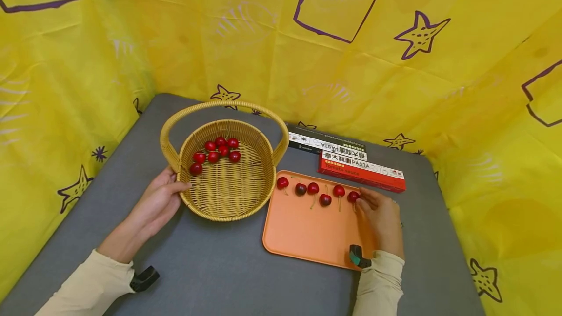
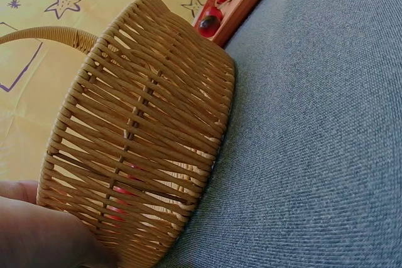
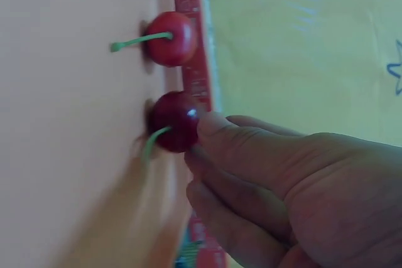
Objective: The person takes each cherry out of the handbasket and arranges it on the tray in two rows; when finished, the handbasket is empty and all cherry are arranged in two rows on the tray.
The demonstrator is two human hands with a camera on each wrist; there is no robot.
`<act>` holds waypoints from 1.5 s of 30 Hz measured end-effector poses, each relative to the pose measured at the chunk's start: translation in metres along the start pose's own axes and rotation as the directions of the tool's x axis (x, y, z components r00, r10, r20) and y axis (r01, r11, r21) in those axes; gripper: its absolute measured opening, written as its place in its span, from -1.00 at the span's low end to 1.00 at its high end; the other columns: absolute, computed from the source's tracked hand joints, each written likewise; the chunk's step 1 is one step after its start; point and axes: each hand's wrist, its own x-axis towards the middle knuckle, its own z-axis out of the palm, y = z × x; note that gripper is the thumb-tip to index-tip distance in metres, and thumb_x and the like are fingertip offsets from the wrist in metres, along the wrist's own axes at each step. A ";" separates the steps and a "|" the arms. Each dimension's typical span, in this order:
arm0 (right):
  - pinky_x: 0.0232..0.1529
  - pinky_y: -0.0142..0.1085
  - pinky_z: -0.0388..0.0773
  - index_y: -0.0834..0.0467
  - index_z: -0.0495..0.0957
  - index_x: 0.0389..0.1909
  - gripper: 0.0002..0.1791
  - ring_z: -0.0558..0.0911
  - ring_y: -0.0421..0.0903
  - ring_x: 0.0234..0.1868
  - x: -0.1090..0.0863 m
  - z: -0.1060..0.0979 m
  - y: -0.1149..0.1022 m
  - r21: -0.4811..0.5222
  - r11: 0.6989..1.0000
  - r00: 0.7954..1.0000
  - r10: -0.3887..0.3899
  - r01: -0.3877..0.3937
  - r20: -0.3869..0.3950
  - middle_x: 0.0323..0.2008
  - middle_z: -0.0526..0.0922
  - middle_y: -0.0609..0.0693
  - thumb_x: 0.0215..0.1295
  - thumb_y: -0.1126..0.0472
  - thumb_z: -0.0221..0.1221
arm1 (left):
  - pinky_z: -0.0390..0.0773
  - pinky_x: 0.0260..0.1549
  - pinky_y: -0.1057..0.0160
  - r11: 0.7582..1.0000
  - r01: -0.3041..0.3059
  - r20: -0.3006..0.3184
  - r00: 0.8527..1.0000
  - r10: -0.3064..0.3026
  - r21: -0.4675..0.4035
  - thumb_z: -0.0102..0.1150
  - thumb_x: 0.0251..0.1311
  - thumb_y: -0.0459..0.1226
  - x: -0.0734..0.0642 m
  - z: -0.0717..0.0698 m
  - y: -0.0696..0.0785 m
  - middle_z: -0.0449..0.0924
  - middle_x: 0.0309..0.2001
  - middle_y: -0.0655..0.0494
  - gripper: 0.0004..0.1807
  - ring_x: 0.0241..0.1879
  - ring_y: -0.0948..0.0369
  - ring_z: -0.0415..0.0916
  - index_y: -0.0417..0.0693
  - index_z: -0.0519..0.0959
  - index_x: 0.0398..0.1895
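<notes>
A round wicker basket (image 1: pixel 228 211) with an arched handle stands on the table, several red cherries (image 1: pixel 213 157) gathered at its upper left. My left hand (image 1: pixel 160 199) grips the basket's left rim, thumb over the edge and fingers outside. In the left wrist view, red shows through the woven side (image 2: pixel 138 123). Along the far edge of an orange tray (image 1: pixel 303 238) lie several more cherries (image 1: pixel 313 188) with green stems. My right hand (image 1: pixel 381 216) pinches the rightmost cherry (image 3: pixel 176 120) between thumb and fingers at the tray's far right; this cherry's stem points toward the tray.
Behind the tray lie a red pasta box (image 1: pixel 364 172) and a black pasta box (image 1: pixel 303 140), end to end at a slight overlap. A yellow patterned cloth (image 1: pixel 272 38) walls the grey table (image 1: pixel 210 267) at the back and sides.
</notes>
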 end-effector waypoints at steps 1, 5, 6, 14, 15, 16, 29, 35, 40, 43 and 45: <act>0.28 0.11 0.56 0.28 0.62 0.31 -0.55 0.68 0.24 0.22 0.000 -0.002 -0.001 -0.008 1.000 1.000 -0.007 0.007 -0.018 0.16 0.71 0.27 0.45 0.27 0.32 | -0.19 0.63 0.13 1.000 0.001 0.000 1.000 -0.001 0.001 -0.28 0.48 -0.63 0.000 0.000 0.000 -0.41 0.73 -0.07 -0.09 0.68 0.07 -0.39 -0.09 -0.42 0.72; 0.15 0.04 0.64 0.25 0.66 0.27 -0.57 0.73 0.20 0.15 -0.001 -0.010 -0.011 -0.019 0.998 0.993 -0.064 0.062 -0.097 0.10 0.75 0.23 0.42 0.26 0.36 | -0.17 0.63 0.14 1.000 -0.005 -0.003 1.000 0.005 0.003 -0.27 0.47 -0.64 0.000 0.000 0.001 -0.41 0.73 -0.07 -0.09 0.68 0.07 -0.38 -0.09 -0.41 0.72; 0.11 0.01 0.65 0.24 0.66 0.28 -0.57 0.74 0.19 0.13 -0.001 -0.012 -0.015 -0.005 0.997 0.991 -0.072 0.072 -0.109 0.10 0.76 0.22 0.42 0.25 0.36 | -0.17 0.63 0.15 1.000 -0.007 -0.004 1.000 0.007 0.003 -0.27 0.46 -0.64 0.000 0.001 0.001 -0.40 0.73 -0.07 -0.09 0.68 0.07 -0.38 -0.10 -0.40 0.72; -0.01 -0.53 0.60 0.06 0.67 0.32 -0.56 0.78 -0.01 0.07 -0.006 -0.032 -0.059 0.078 0.974 0.967 -0.197 0.212 -0.162 0.13 0.77 0.02 0.47 0.10 0.33 | -0.15 0.63 0.16 1.000 -0.015 -0.004 1.000 0.015 -0.005 -0.29 0.45 -0.65 0.001 0.000 0.002 -0.39 0.73 -0.08 -0.10 0.67 0.07 -0.37 -0.13 -0.39 0.72; -0.01 -0.59 0.57 0.04 0.68 0.31 -0.57 0.78 -0.08 0.06 -0.006 -0.033 -0.065 0.095 0.967 0.960 -0.219 0.238 -0.175 0.12 0.78 -0.01 0.47 0.10 0.33 | -0.15 0.63 0.16 1.000 -0.015 -0.006 1.000 0.015 -0.003 -0.29 0.45 -0.65 0.001 0.000 0.002 -0.39 0.73 -0.08 -0.10 0.67 0.07 -0.37 -0.13 -0.39 0.72; -0.02 -0.62 0.56 0.02 0.69 0.29 -0.59 0.78 -0.15 0.06 -0.006 -0.035 -0.072 0.116 0.957 0.952 -0.241 0.266 -0.189 0.12 0.78 -0.03 0.46 0.11 0.33 | -0.16 0.63 0.15 1.000 -0.016 -0.006 1.000 0.016 -0.002 -0.29 0.45 -0.65 0.001 0.000 0.002 -0.38 0.73 -0.09 -0.10 0.67 0.06 -0.36 -0.14 -0.39 0.72; 0.11 -0.43 0.63 0.17 0.71 0.23 -0.63 0.76 -0.19 0.11 -0.006 -0.041 -0.159 0.405 0.779 0.878 -0.428 0.479 -0.216 0.12 0.78 0.02 0.45 0.38 0.28 | -0.20 0.64 0.11 1.000 -0.011 -0.004 1.000 0.011 0.006 -0.28 0.44 -0.65 0.000 0.002 0.003 -0.38 0.72 -0.11 -0.09 0.67 0.04 -0.37 -0.14 -0.40 0.72; 0.06 -0.40 0.68 0.18 0.72 0.21 -0.65 0.76 -0.09 0.12 -0.004 -0.029 -0.181 0.494 0.703 0.849 -0.502 0.512 -0.166 0.13 0.78 0.03 0.47 0.38 0.27 | -0.25 0.64 0.08 1.000 -0.003 -0.001 1.000 0.003 0.009 -0.27 0.44 -0.65 0.000 0.003 0.002 -0.41 0.73 -0.07 -0.06 0.68 0.06 -0.40 -0.10 -0.43 0.72; 0.02 -0.33 0.72 0.07 0.74 0.21 -0.66 0.77 -0.09 0.09 0.007 -0.009 -0.196 0.515 0.646 0.798 -0.588 0.564 -0.136 0.10 0.79 -0.06 0.48 0.30 0.29 | -0.22 0.63 0.10 1.000 -0.001 -0.009 1.000 0.001 0.013 -0.27 0.45 -0.64 0.001 0.004 0.003 -0.39 0.73 -0.07 -0.08 0.68 0.06 -0.39 -0.11 -0.41 0.72; 0.07 -0.26 0.71 0.09 0.73 0.22 -0.67 0.78 -0.13 0.08 0.009 0.007 -0.207 0.516 0.632 0.771 -0.630 0.578 -0.092 0.12 0.78 -0.05 0.49 0.25 0.29 | -0.20 0.63 0.11 1.000 0.000 -0.014 1.000 0.000 0.012 -0.27 0.45 -0.65 0.000 0.003 0.002 -0.38 0.73 -0.07 -0.08 0.68 0.05 -0.38 -0.11 -0.40 0.73; 0.06 -0.27 0.72 0.10 0.72 0.24 -0.66 0.78 -0.14 0.07 0.009 0.019 -0.214 0.520 0.636 0.764 -0.643 0.570 -0.052 0.13 0.77 -0.03 0.51 0.21 0.27 | -0.21 0.64 0.10 1.000 0.000 -0.018 1.000 0.000 0.007 -0.28 0.44 -0.65 0.000 0.002 0.002 -0.38 0.73 -0.08 -0.09 0.68 0.05 -0.37 -0.12 -0.39 0.72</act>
